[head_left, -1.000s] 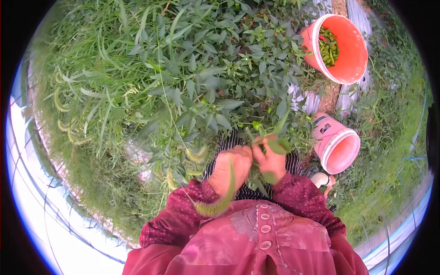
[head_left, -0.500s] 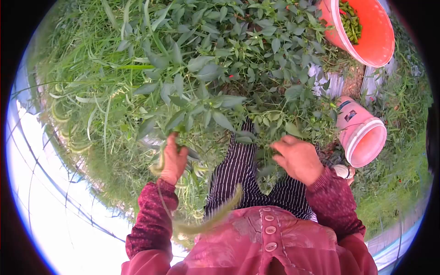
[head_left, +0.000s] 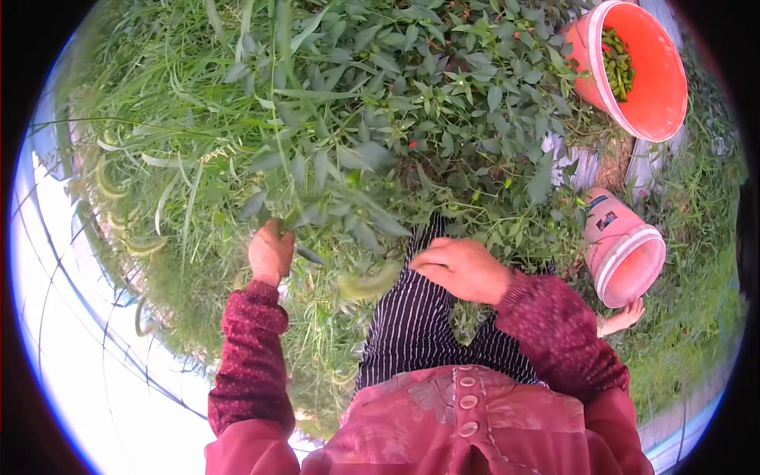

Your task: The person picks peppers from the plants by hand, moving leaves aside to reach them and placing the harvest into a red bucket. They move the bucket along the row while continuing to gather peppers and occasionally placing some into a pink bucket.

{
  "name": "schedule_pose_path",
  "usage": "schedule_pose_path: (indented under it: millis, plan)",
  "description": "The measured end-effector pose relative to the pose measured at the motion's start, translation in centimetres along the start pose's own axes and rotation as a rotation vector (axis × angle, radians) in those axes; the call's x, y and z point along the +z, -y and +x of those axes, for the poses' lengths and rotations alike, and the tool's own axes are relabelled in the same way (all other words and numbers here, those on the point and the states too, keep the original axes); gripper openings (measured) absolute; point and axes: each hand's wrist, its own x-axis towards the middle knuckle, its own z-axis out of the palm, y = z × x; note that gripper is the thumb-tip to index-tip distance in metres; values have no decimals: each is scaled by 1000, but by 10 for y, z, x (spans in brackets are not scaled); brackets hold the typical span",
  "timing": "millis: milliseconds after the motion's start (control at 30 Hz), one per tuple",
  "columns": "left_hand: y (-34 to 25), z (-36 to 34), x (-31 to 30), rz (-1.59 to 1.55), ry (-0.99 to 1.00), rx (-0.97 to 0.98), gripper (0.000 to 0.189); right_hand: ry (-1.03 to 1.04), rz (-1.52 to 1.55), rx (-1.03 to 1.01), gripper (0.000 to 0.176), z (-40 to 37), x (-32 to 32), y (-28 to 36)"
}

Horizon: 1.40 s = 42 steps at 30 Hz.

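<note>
At the left, my left hand (head_left: 271, 252) has its fingers curled at the lower edge of a leafy pepper plant (head_left: 336, 186); what it grips, if anything, is hidden among the leaves. My right hand (head_left: 459, 269) is over the striped trousers (head_left: 416, 317), its fingers pointing left and pressed together. Nothing shows clearly between those fingers. A blurred fuzzy grass head (head_left: 370, 283) lies between the two hands.
A large red bucket (head_left: 663, 87) with green peppers (head_left: 617, 67) inside stands at the upper right. Below it a smaller pink bucket (head_left: 613, 226) lies tilted, with another person's hand (head_left: 624, 318) beside its rim. Tall grass (head_left: 158, 150) fills the left.
My left hand has moved left and slightly down. My right hand has moved left towards the plant, its fingers now closer together. The other person's hand shows more, and a white object beside it is gone from view.
</note>
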Motion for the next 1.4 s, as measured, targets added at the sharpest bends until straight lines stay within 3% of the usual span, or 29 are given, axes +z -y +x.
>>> schedule_pose_path:
  millis: [67, 167, 267, 333, 433, 567, 667, 733, 800, 833, 867, 933, 1033, 1067, 1133, 1200, 1233, 1333, 1400]
  plan:
    - [-4, 7, -20, -216, 166, -134, 28, 20, 53, -4, 21, 21, 20, -1]
    - [-8, 20, -48, -303, 154, -58, 26, 151, 65, 83, 21, 58, 41, 10]
    - [-14, 31, -67, -316, 164, -31, 26, -5, 111, 6, 23, 96, 54, 20]
    - [-14, 38, -74, -451, 276, -73, 25, -86, 227, 11, 24, 122, 71, 20]
    - [-23, 48, -84, -623, 357, -147, 21, -247, 85, -100, 26, 157, 97, 31]
    - [-21, 57, -86, -795, 401, -151, 20, -42, 106, 102, 34, 174, 87, 46]
    - [-31, 58, -102, -724, 385, -126, 21, -22, 29, -26, 44, 188, 98, 33]
    - [-36, 59, -108, -682, 420, -93, 22, -147, -145, -130, 38, 206, 115, 28]
    - [-27, 60, -99, -659, 402, -46, 24, 27, 44, 88, 33, 208, 108, 44]
    - [-25, 59, -97, -553, 361, 47, 26, -15, 367, 127, 35, 211, 111, 44]
    - [-21, 56, -95, -452, 315, 136, 28, -26, 358, 135, 35, 206, 111, 39]
    - [-16, 46, -91, -408, 311, 225, 35, 251, 30, 169, 36, 184, 74, 61]
    - [-27, 31, -103, -391, 543, 449, 56, 182, 104, 70, 32, 167, 84, 49]
    - [-23, 29, -99, -395, 543, 452, 56, 182, 149, 8, 32, 162, 80, 48]
    - [-22, 25, -93, -337, 554, 577, 54, 229, 137, 30, 32, 155, 67, 52]
    - [-26, 25, -90, -308, 565, 591, 49, 267, 317, 80, 33, 145, 56, 60]
    - [-28, 26, -86, -183, 604, 654, 46, 431, 85, 252, 35, 146, 58, 58]
    - [-26, 26, -72, -58, 620, 793, 38, 272, 261, 162, 37, 127, 77, 50]
    - [-30, 24, -69, -19, 506, 874, 35, 259, 317, 172, 46, 117, 73, 48]
